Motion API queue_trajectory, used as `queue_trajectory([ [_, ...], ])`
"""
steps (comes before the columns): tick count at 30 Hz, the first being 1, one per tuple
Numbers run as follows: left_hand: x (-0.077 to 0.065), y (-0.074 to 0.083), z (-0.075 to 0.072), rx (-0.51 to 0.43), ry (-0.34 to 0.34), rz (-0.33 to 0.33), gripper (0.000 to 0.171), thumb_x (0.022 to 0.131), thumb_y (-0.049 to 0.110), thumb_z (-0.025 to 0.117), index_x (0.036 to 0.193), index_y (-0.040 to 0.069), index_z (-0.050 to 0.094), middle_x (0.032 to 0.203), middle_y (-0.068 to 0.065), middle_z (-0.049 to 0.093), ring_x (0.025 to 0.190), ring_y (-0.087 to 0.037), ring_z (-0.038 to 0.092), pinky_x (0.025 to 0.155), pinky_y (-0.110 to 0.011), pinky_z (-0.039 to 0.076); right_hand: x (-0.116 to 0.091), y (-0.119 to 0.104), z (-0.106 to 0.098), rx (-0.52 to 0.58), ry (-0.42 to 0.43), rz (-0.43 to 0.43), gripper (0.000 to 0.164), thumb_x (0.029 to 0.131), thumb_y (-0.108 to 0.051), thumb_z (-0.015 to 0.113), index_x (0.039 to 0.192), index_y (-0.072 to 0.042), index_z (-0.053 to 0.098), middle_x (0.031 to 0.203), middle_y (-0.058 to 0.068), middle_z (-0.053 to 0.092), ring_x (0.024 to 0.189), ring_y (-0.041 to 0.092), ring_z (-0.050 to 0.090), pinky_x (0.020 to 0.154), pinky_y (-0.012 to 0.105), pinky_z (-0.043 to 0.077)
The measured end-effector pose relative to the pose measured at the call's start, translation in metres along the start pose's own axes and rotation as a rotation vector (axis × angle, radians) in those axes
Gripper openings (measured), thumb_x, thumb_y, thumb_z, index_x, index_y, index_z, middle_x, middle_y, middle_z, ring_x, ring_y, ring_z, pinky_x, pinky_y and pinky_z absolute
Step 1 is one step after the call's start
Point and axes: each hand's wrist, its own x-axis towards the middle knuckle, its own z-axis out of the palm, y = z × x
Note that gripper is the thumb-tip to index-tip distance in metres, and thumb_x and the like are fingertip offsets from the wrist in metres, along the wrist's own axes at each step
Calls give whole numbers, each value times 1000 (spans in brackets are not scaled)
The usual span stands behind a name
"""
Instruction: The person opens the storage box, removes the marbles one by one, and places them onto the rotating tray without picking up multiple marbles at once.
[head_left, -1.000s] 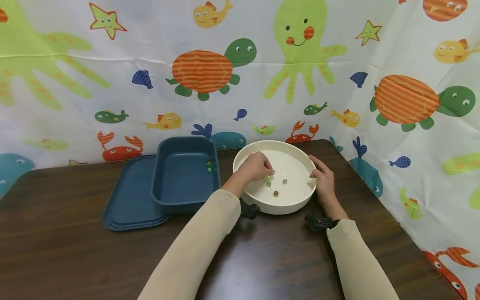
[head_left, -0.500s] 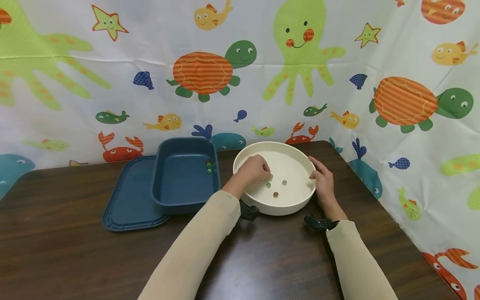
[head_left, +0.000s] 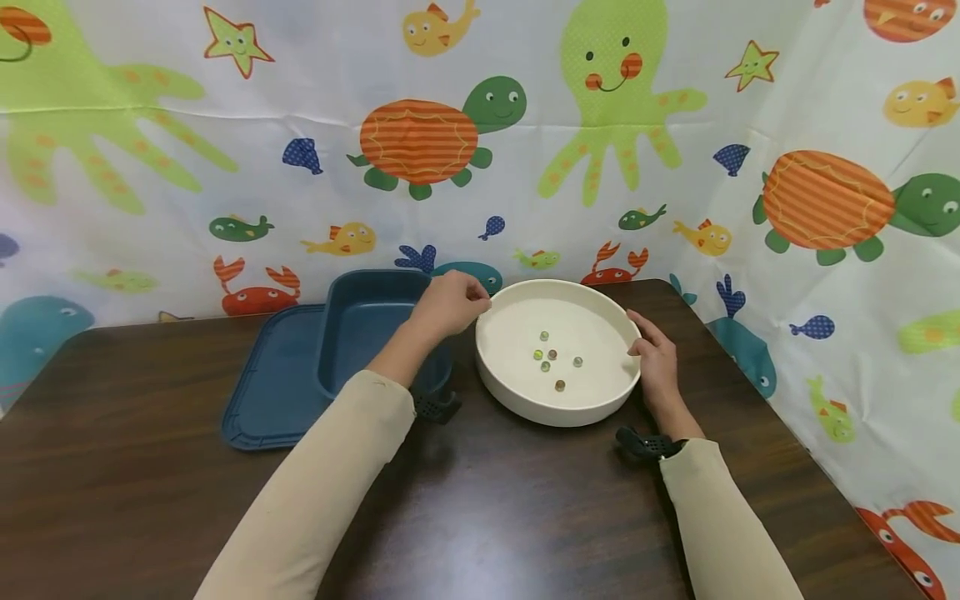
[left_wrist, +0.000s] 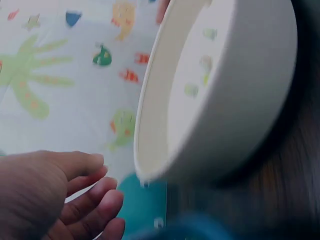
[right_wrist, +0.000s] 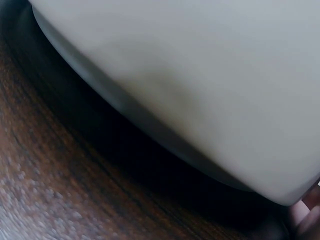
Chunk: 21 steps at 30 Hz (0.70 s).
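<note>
My left hand (head_left: 452, 305) is raised between the blue rectangular container (head_left: 341, 321) and the round white tub (head_left: 551, 416). Its thumb and forefinger tips come together; whether a marble sits between them is hidden, and the left wrist view shows none. Inside the tub lie several small glass marbles (head_left: 560, 386), greenish, yellow and brown, some also visible in the left wrist view. My right hand (head_left: 658, 360) grips the tub's right rim, thumb over the inner edge. The right wrist view is mostly filled by the tub's side wall (right_wrist: 225, 85).
A blue lid (head_left: 258, 417) lies on the dark wood table (head_left: 510, 500), partly under the container's left side. Behind the table hangs a white curtain (head_left: 315, 83) printed with sea animals. The left arm covers part of the container's inside.
My left hand has lifted out of the tub and moved left toward the container, uncovering marbles it had hidden. My right hand stays on the rim. The head view has shifted slightly.
</note>
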Motion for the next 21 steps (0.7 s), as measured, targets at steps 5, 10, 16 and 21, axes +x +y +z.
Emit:
queue_trajectory([
  [5,-6,-33,-15,-8,16,-56,25,100,24,63,115,7,73,115,-13,72,98,-28,67,84,-43,57,-1,-1,0,4,-2,4,63,87,6,39,147,-9,53,159,6,45,144,24,44,121,41,34],
  [10,-6,-60,-16,-39,18,-94,24,99,22,63,113,4,73,118,-17,71,104,-31,65,88,-45,56,-1,0,0,2,5,15,64,87,6,39,147,-9,53,159,6,45,144,24,44,121,41,34],
  [16,-4,-77,-16,-45,12,-127,32,104,26,56,118,1,70,119,-19,68,104,-31,62,93,-47,54,-3,0,1,4,0,14,64,87,5,38,148,-9,52,159,5,44,144,24,44,121,41,34],
  [21,-2,-85,-15,-19,-34,-135,26,99,18,62,116,-1,71,118,-20,70,103,-30,64,93,-45,55,-3,-1,2,7,1,13,63,88,5,38,148,-10,53,159,5,45,143,23,44,121,41,34],
])
